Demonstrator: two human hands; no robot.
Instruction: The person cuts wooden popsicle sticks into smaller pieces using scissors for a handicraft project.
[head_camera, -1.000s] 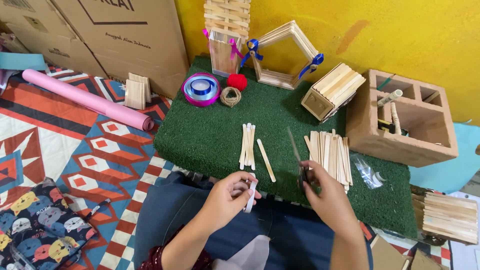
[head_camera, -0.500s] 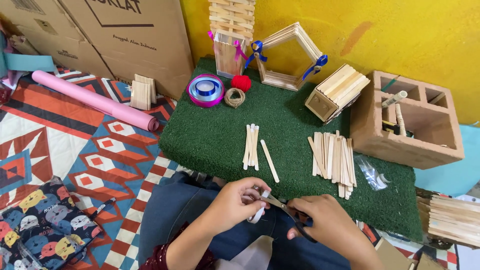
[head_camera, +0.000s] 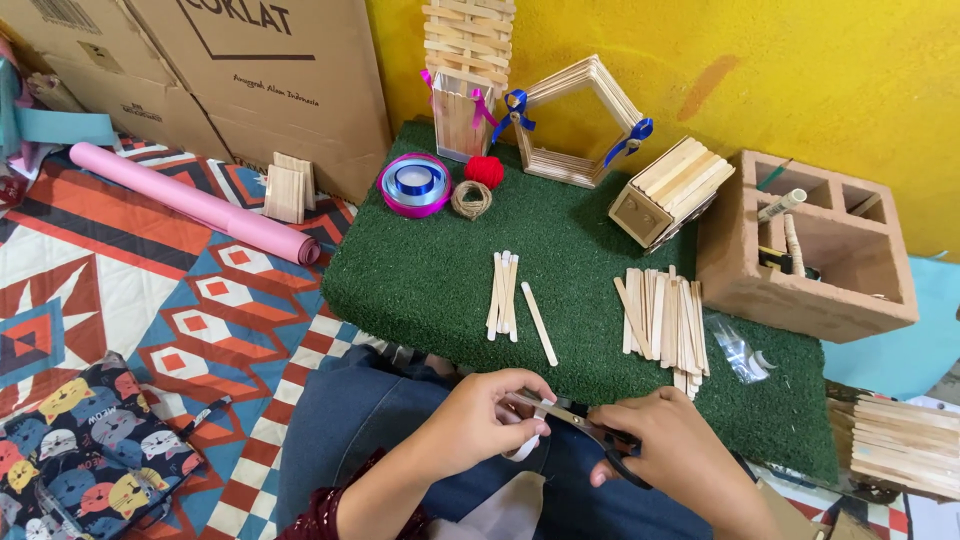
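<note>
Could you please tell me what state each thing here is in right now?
Left hand: pinching a pale stick.
Right hand: gripping scissors, blades at the stick.
Stick pile: loose, flat on green mat.
Pink roll: rolled up, lying on floor.

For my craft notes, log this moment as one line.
left hand: holds white strip | right hand: works scissors on strip | nearby: ice-cream sticks on green turf mat

Right hand brought scissors to the stick in left hand, hands now together
</note>
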